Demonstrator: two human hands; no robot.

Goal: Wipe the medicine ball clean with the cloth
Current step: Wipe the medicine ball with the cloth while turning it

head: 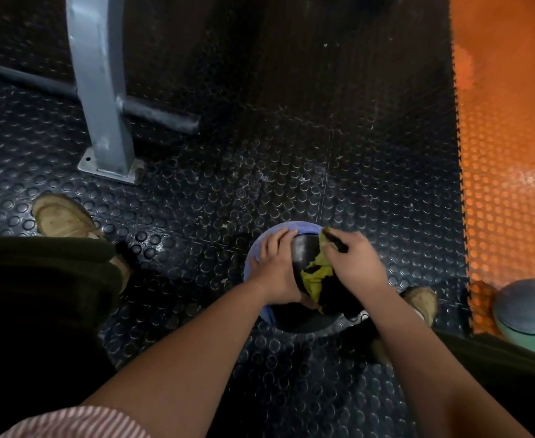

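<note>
A purple and black medicine ball [304,248] sits on the studded black floor between my feet. My left hand [275,268] lies on the ball's left side, fingers spread over the purple part and steadying it. My right hand [353,263] grips a yellow-green and black cloth [315,275] and holds it against the top right of the ball. The cloth hangs down over the black part. The ball's near side is hidden by my hands and the cloth.
A grey metal post [101,90] with a bolted foot plate and a dark crossbar stands at the upper left. An orange studded mat [506,153] covers the right. A second ball, grey and green [528,314], lies at the right edge. My shoes [62,216] flank the ball.
</note>
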